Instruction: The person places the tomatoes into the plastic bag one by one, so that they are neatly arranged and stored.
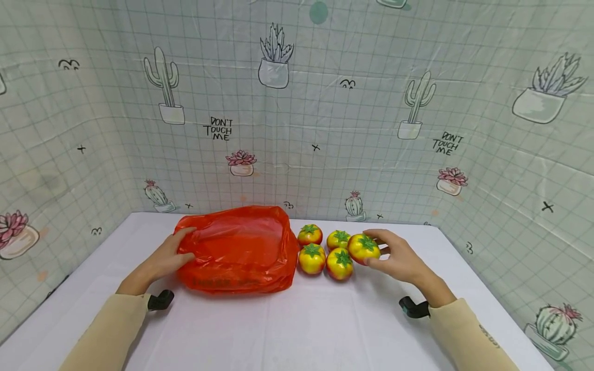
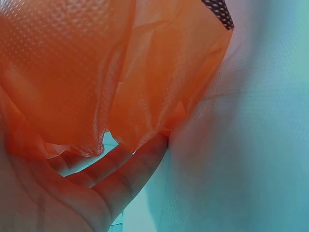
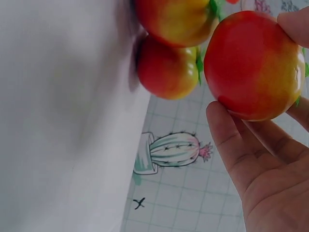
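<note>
A red plastic bag (image 1: 236, 252) lies on the white table. My left hand (image 1: 169, 255) touches the bag's left side with thumb and fingers spread; in the left wrist view its fingers (image 2: 128, 176) reach out fairly straight against the orange-looking film. To the right, my right hand (image 1: 396, 257) grips a yellow-red tomato (image 1: 363, 248) with a green star-shaped top. The right wrist view shows the held tomato (image 3: 251, 65) between thumb and fingers, off the table. Beside the bag sit several similar tomatoes, among them a front one (image 1: 312, 259) and another (image 1: 340, 264).
The white table (image 1: 278, 330) meets a cloth backdrop (image 1: 315, 118) printed with cacti on three sides. Black devices (image 1: 161, 300) are worn at both wrists, next to the beige sleeves (image 1: 109, 324). The bag's inside is hard to make out.
</note>
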The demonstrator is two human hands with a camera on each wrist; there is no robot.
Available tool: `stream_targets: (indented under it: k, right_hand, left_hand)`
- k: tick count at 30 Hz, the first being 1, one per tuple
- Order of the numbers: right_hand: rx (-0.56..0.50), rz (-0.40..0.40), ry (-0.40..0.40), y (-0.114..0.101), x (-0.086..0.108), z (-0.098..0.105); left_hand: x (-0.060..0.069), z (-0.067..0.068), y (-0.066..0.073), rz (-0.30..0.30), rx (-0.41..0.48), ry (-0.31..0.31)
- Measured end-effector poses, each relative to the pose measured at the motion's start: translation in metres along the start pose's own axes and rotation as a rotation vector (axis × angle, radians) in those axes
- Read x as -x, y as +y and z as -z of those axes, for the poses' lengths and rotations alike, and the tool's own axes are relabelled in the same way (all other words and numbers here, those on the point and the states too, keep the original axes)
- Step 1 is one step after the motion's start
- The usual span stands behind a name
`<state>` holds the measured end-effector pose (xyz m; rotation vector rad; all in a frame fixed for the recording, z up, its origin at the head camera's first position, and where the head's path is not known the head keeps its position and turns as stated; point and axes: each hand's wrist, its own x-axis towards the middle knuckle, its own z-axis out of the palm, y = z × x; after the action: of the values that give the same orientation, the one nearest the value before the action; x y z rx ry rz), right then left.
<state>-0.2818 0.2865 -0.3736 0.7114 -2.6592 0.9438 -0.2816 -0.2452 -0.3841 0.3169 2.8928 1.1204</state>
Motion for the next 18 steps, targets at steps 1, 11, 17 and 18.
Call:
stream_targets:
  k: [1,11,17,18]
  right_hand:
    - [-0.002,0.005,-0.002,-0.001,0.0,-0.001]
    - [0.007,0.038,-0.03,-0.016,0.002,-0.005]
    - [0.0,0.08,-0.043,-0.029,-0.007,-0.009]
    - [-0.005,0.087,-0.047,-0.032,-0.01,-0.01]
  left_hand:
    - [0.0,0.0,0.0,0.004,-0.001,-0.001]
    - [0.0,-0.001,0.001,-0.001,-0.01,-0.003]
    - [0.0,-0.001,-0.002,0.005,-0.012,-0.005]
    - [0.0,-0.001,-0.002,0.005,-0.013,-0.003]
